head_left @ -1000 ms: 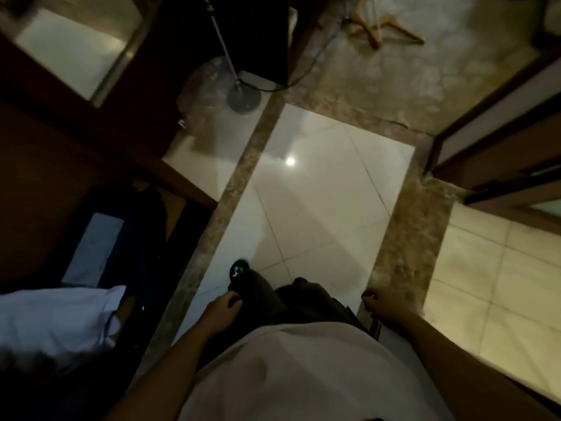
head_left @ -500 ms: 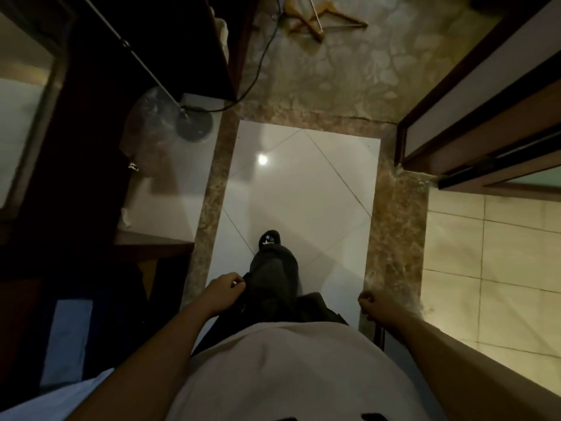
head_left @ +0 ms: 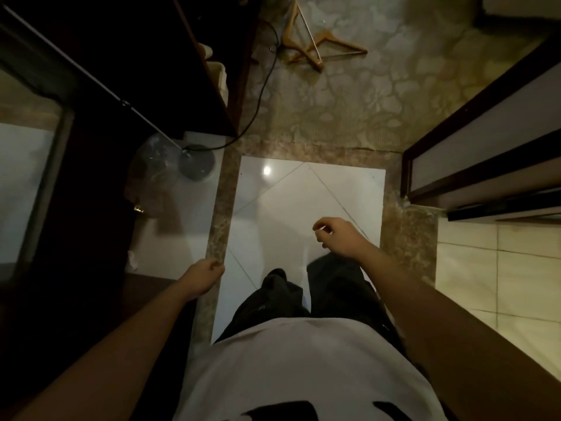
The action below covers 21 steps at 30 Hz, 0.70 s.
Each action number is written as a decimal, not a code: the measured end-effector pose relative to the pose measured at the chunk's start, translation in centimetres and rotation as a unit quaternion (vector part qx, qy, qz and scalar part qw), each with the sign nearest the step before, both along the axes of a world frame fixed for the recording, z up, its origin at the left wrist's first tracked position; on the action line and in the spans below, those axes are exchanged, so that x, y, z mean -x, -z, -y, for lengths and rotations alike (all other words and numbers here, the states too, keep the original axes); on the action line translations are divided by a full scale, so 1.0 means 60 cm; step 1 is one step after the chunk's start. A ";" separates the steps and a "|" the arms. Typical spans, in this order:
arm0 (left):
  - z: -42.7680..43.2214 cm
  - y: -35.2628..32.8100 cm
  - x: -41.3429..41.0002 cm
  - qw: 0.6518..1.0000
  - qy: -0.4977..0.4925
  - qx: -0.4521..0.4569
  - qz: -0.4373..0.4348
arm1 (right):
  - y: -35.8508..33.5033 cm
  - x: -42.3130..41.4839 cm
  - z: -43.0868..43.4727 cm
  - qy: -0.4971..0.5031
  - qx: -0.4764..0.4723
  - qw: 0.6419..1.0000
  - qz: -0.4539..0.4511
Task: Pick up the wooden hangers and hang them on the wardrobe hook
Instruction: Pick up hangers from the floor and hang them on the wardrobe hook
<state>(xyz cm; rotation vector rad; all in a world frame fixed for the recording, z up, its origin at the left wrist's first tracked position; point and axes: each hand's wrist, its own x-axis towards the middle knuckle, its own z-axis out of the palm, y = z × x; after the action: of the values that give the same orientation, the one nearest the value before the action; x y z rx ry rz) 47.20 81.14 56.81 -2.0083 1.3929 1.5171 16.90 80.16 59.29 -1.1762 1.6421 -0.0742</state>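
- Head view: we look straight down at a white tiled panel (head_left: 306, 226) of floor edged by a brown marbled border, in dim light.
- The wooden hangers (head_left: 325, 35), two of them, lie crossed over each other on a patterned carpet (head_left: 379, 101), well beyond the far edge of the white panel and far from both hands.
- The left hand (head_left: 206, 276) hangs over the panel's left border. Its fingers are loosely curled toward the palm and pressed together, and they hold nothing.
- The right hand (head_left: 337, 237) is above the panel's right half, further forward than the left. Its fingers are loosely curled, with thumb and forefinger slightly apart, and it too holds nothing.
- Dark trousers (head_left: 334, 287) show over the near part of the panel, and a white shirt (head_left: 303, 369) covers the panel's near edge.
- Left of the panel's far corner, a round grey lamp base (head_left: 197, 162) stands on the floor, with a thin pole slanting away from it to the upper left.
- A black cable (head_left: 264, 86) runs from that base across the carpet toward the hangers.
- Just left of the lamp base sits a crumpled clear plastic bag (head_left: 154, 171).
- Dark wooden furniture (head_left: 136, 56) fills the space left of and beyond the panel; we cannot make out its details.
- Right of the panel, a dark door frame (head_left: 470, 141) runs diagonally, with cream floor tiles (head_left: 501, 284) on the near side of it.
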 end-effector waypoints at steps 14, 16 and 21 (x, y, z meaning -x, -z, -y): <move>0.263 -0.008 0.468 0.996 0.062 -0.004 -0.059 | 0.049 0.463 0.124 0.125 -0.112 0.985 -0.037; 0.307 -0.022 0.546 0.994 0.068 0.005 -0.084 | 0.048 0.507 0.143 0.129 -0.131 0.982 -0.046; 0.423 -0.038 0.651 0.990 0.080 0.016 -0.115 | 0.053 0.572 0.218 0.132 -0.152 0.978 -0.051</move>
<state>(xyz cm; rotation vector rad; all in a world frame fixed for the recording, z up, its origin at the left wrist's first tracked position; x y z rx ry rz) 8.15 55.73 59.09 -1.7340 1.6324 1.7060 -17.44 67.06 56.12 -0.7379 1.8187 0.0698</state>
